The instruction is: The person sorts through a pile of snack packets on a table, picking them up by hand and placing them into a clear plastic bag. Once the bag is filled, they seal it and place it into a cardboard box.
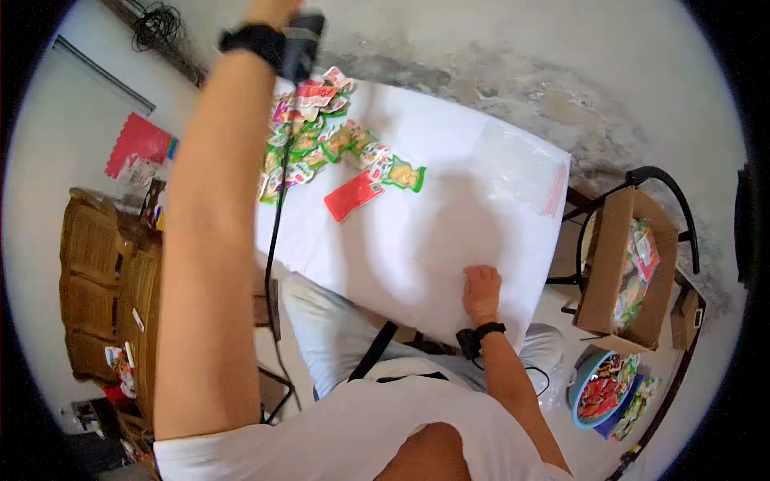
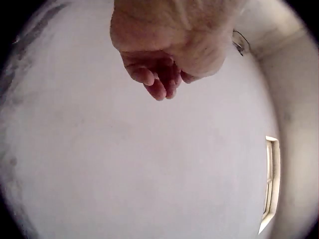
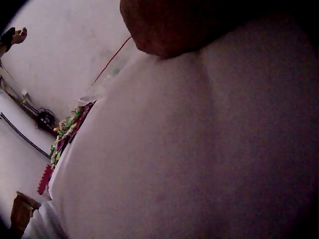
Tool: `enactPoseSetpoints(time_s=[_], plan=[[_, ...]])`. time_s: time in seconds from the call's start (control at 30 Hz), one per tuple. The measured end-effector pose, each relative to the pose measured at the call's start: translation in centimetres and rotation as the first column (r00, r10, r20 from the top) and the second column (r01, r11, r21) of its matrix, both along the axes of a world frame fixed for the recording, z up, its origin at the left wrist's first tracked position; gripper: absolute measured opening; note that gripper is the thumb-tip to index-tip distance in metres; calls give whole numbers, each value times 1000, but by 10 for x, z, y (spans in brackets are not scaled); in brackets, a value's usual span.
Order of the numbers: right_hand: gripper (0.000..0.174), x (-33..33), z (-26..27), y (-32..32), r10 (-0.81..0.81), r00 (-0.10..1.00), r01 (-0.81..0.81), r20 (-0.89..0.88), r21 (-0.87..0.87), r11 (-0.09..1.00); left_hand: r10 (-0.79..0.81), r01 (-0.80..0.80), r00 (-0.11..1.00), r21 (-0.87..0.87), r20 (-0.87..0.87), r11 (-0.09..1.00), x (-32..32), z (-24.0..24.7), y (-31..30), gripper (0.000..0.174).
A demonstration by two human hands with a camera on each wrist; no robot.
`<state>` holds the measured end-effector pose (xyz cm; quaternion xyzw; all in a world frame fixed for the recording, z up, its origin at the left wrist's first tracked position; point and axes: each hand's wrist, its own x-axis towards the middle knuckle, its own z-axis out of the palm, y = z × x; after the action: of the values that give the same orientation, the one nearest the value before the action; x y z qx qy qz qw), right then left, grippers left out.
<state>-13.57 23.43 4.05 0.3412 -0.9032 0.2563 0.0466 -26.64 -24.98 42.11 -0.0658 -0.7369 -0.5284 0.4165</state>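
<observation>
My left hand (image 2: 167, 42) is raised high with the palm showing, its fingers loosely curled and nothing between them. In the head view the top edge cuts it off, above the black wrist strap (image 1: 255, 44). My right hand (image 1: 481, 290) rests on the white table (image 1: 385, 264) near its front edge, fingers bent and no thing in its grasp. Beyond and left of it lie a red packet (image 1: 353, 197) and a green-edged snack packet (image 1: 405, 174). A heap of snack packets (image 1: 305, 136) covers the table's far left.
A clear plastic bag (image 1: 521, 172) lies on the table's right side. To the right, a cardboard box (image 1: 605, 264) with packets sits on a chair (image 1: 691, 240). Below it stands a blue basin (image 1: 579, 393) of packets. A cable (image 1: 277, 232) hangs from my left wrist.
</observation>
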Motion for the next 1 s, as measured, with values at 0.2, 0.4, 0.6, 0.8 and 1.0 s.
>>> enactPoseSetpoints(time_s=[0.2, 0.4, 0.6, 0.8, 1.0], plan=[[14, 1, 6, -2, -10, 999, 9, -40, -37, 999, -267, -210, 853, 763, 449, 611, 1, -275, 73, 19], [21, 2, 2, 1, -5, 1000, 5, -15, -11, 1000, 464, -212, 740, -486, 487, 848, 78, -369, 168, 37], [20, 0, 0, 1, 14, 999, -18, -41, -105, 994, 510, 112, 540, -658, 670, 745, 81, -366, 167, 67], [22, 2, 0, 2, 3, 999, -7, -44, -80, 997, 370, 244, 629, -626, 684, 741, 83, -359, 156, 51], [16, 3, 4, 1, 21, 999, -20, -29, 66, 998, 368, 65, 729, -594, 576, 802, 107, -313, 187, 30]])
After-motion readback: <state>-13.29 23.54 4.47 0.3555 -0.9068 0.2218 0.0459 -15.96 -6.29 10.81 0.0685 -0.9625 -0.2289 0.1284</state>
